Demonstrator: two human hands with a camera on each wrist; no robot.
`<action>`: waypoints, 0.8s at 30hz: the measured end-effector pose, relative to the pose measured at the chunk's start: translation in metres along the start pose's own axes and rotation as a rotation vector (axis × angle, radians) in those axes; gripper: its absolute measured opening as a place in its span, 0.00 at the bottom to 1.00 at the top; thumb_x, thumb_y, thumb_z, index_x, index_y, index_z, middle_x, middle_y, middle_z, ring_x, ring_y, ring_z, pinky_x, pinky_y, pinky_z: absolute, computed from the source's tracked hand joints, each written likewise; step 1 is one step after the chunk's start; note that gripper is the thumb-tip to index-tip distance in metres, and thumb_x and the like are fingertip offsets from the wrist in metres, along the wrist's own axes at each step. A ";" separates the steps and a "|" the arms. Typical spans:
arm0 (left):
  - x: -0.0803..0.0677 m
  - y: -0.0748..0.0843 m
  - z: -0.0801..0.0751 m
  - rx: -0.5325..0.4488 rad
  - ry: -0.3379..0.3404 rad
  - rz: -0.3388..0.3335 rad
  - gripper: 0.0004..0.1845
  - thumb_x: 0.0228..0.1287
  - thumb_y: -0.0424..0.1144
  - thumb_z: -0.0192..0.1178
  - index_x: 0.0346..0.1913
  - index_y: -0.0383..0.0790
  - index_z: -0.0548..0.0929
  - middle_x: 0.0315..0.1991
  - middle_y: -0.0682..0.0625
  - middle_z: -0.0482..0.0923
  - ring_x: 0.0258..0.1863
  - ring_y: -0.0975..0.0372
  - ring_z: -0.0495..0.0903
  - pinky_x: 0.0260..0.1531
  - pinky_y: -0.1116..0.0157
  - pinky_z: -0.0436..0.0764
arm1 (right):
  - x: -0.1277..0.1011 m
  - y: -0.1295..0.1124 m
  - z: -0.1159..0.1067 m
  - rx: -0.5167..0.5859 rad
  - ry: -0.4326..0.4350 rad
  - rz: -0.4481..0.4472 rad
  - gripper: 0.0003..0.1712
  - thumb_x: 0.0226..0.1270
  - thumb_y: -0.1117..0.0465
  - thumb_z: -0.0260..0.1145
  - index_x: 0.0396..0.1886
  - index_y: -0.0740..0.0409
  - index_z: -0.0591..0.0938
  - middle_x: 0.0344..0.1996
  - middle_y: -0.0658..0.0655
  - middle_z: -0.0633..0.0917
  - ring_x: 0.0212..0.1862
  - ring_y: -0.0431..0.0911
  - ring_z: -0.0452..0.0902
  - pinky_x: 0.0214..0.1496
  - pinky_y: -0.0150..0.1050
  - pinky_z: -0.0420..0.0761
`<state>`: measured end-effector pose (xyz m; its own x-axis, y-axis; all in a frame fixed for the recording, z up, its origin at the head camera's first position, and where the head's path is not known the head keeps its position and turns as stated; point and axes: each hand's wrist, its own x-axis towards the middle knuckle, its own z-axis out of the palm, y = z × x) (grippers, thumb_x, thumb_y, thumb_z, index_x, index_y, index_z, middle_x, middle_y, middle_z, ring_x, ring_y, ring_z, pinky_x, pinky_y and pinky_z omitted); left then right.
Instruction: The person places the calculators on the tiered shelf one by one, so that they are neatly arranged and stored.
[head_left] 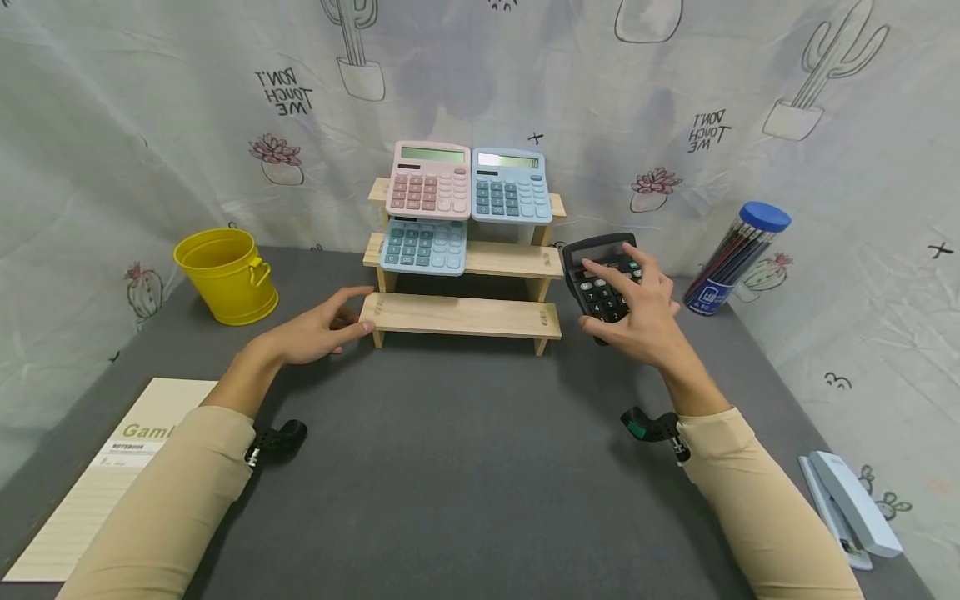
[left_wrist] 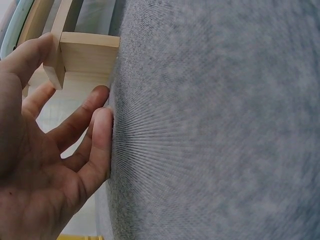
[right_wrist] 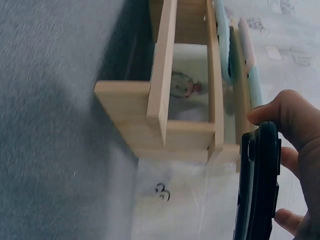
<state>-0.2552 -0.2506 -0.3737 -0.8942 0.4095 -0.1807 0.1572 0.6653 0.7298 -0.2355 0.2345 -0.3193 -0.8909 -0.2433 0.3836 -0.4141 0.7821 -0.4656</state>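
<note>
My right hand (head_left: 643, 312) grips a black calculator (head_left: 597, 293) by its edges, held tilted to the right of a three-step wooden shelf (head_left: 461, 315). Seen edge-on in the right wrist view, the calculator (right_wrist: 257, 185) has the thumb at its end. At the shelf's lowest step, my left hand (head_left: 315, 327) pinches the left end between thumb and index finger; its other fingers are bent beside the leg. A pink calculator (head_left: 429, 182) and a blue calculator (head_left: 512, 187) lean side by side on the top step. Another blue calculator (head_left: 423, 247) leans on the middle step's left half.
A yellow bucket (head_left: 227, 279) stands back left, above a notebook (head_left: 97, 492) partly under the left sleeve. At the right are a blue-lidded tube of pencils (head_left: 731, 260) and a light blue stapler (head_left: 855, 504). Patterned cloth (head_left: 465, 83) hangs behind the grey table (head_left: 450, 467).
</note>
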 end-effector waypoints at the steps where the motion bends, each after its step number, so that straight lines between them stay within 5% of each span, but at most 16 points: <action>1: 0.000 0.000 0.001 0.000 -0.002 -0.001 0.42 0.77 0.62 0.53 0.83 0.58 0.44 0.69 0.32 0.67 0.59 0.44 0.77 0.49 0.53 0.83 | -0.001 -0.002 0.001 0.006 -0.004 -0.005 0.41 0.59 0.52 0.76 0.74 0.42 0.75 0.82 0.61 0.48 0.72 0.81 0.41 0.54 0.84 0.48; 24: 0.001 0.000 -0.001 -0.006 -0.009 0.004 0.42 0.78 0.61 0.53 0.83 0.56 0.43 0.71 0.30 0.65 0.64 0.41 0.74 0.50 0.51 0.84 | 0.024 -0.054 0.015 0.001 -0.237 -0.010 0.41 0.58 0.49 0.75 0.73 0.31 0.74 0.82 0.55 0.51 0.70 0.71 0.49 0.51 0.62 0.57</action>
<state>-0.2561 -0.2505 -0.3729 -0.8896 0.4180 -0.1841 0.1581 0.6600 0.7344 -0.2368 0.1781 -0.2968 -0.9058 -0.3789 0.1898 -0.4229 0.7788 -0.4633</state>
